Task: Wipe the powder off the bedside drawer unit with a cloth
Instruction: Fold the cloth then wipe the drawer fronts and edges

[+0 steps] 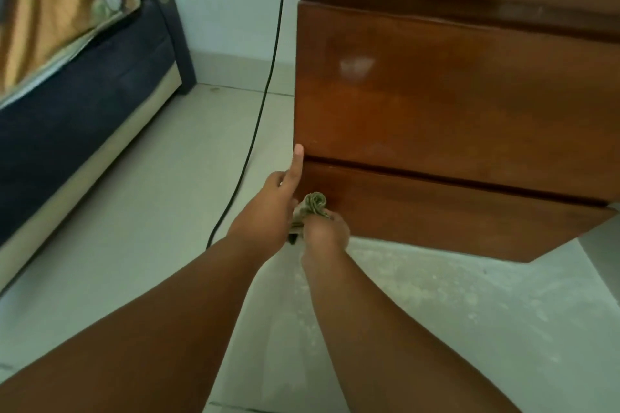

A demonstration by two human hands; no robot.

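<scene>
The right hand [327, 233] grips a bunched cloth [313, 206] against the bottom drawer [436, 211] (white powder [436, 285] dusts the floor below); the left hand [268, 208], one finger out, touches the drawer edge.

Two hands [271, 208], one cloth [313, 206], one cable [265, 94]

Cable [265, 90] hangs between bed [77, 131] and drawer unit [453, 104]

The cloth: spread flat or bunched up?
Bunched up: the cloth is a small wad in the right hand's grip, against the lower drawer front.
</scene>
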